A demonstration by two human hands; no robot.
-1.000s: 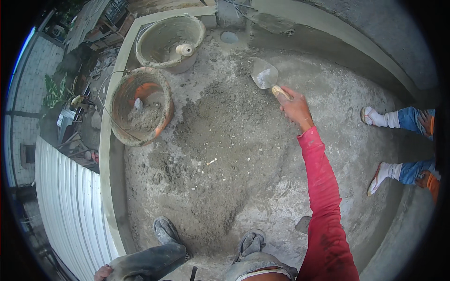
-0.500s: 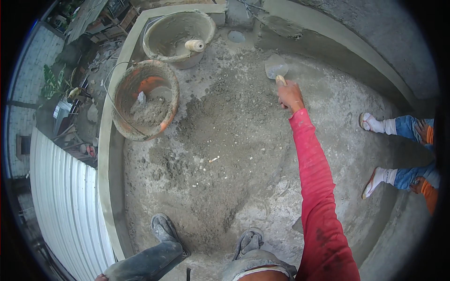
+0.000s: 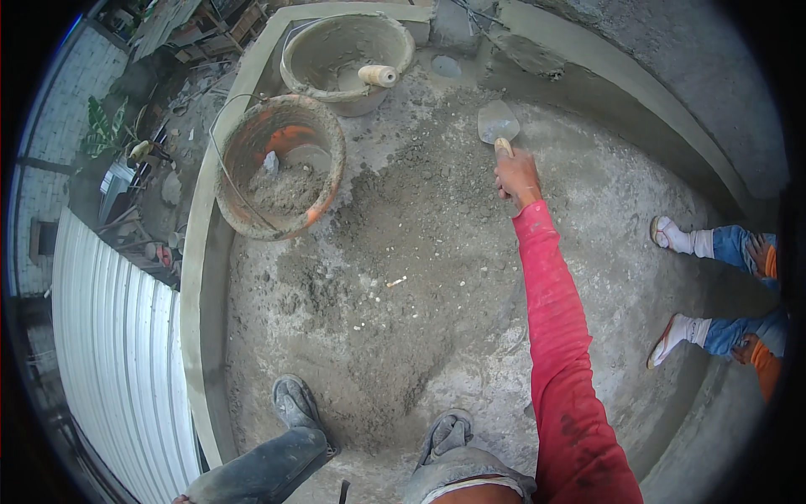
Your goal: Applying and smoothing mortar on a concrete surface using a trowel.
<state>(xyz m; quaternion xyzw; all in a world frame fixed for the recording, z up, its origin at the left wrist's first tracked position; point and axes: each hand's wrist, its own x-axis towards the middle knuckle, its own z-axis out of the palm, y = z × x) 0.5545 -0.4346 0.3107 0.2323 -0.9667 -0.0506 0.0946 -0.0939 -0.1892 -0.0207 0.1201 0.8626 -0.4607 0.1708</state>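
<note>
Shifted left, the right hand grips the trowel by its handle, likely to steer it; left hand mostly unseen, its state unclear.

The person's right hand holds one trowel; left of it stand two buckets, right of it two white-socked feet.

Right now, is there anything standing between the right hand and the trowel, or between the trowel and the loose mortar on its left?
Nothing visible stands in the way. The right hand grips the trowel, and the loose mortar spreads over the floor to the trowel's left, with nothing lying between.
</note>
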